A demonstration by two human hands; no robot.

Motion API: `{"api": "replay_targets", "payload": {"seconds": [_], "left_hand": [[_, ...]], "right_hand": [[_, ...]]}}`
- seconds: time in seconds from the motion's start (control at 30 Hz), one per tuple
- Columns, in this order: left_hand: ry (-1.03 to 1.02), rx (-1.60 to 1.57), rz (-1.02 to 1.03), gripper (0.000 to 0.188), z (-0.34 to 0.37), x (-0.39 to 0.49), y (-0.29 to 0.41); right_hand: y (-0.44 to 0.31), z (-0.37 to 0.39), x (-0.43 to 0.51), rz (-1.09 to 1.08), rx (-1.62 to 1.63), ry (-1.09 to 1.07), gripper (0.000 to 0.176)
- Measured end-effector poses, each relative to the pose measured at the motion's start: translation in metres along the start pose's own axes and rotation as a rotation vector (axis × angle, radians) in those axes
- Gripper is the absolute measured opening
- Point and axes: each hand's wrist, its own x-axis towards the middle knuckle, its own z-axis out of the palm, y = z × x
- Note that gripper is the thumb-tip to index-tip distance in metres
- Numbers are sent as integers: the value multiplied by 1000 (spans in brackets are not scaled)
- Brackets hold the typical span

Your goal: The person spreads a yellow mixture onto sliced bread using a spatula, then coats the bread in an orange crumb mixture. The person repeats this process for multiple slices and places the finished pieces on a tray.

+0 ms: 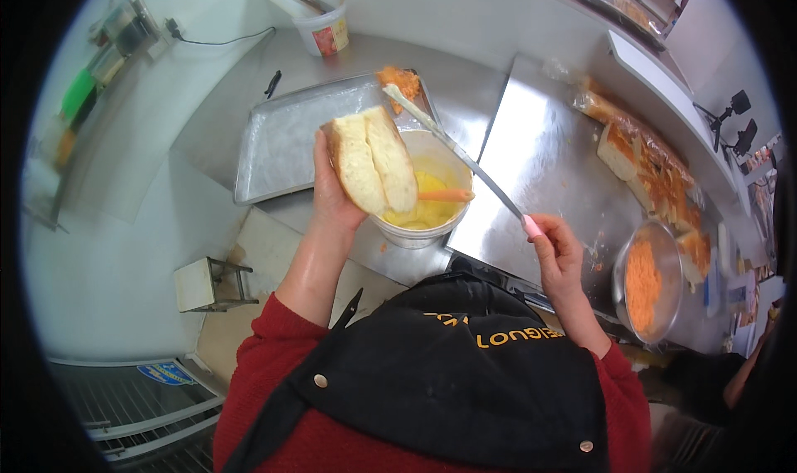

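My left hand (333, 193) grips a thick piece of bread (373, 162), split lengthwise and turned so its pale inside faces up. In my right hand (557, 249) is the pink handle of a long spatula (476, 167), whose far end carries a pale creamy smear. Below the bread stands a white bucket (414, 239) of yellow cream (429, 190), partly hidden by the bread. An orange handle (447, 196) rests in the bucket. Behind it, a metal baking tray (289, 140) holds a bread piece coated in orange shreds (401, 87) at its far right corner; the spatula's tip overlaps it in view.
To the right, a steel bowl (669, 314) holds orange shreds (644, 286). Beyond it lie several cut loaves (660, 187), partly under clear plastic. A plastic tub of utensils (324, 31) stands at the back wall. A stool (202, 286) is at the left; another person's arm (744, 373) shows at far right.
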Motion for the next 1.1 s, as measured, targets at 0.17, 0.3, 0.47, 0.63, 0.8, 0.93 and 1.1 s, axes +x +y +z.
{"api": "replay_targets", "payload": {"seconds": [0.17, 0.3, 0.47, 0.63, 0.8, 0.93, 1.1], "left_hand": [[244, -114, 174, 67, 43, 13, -8], [186, -90, 249, 64, 63, 18, -5], [126, -95, 247, 63, 55, 18, 16], [-43, -123, 122, 61, 41, 14, 6], [-115, -156, 116, 65, 27, 16, 18], [64, 35, 344, 63, 6, -8, 50], [258, 37, 298, 62, -24, -28, 43]], "right_hand": [[10, 27, 8, -288, -223, 65, 23], [31, 29, 1, -270, -362, 19, 27], [30, -5, -32, -260, -171, -64, 25], [5, -13, -29, 298, 178, -442, 20], [-1, -7, -8, 524, 454, -654, 31], [-21, -34, 4, 604, 139, -538, 32], [-55, -26, 74, 350, -420, -567, 44]]}}
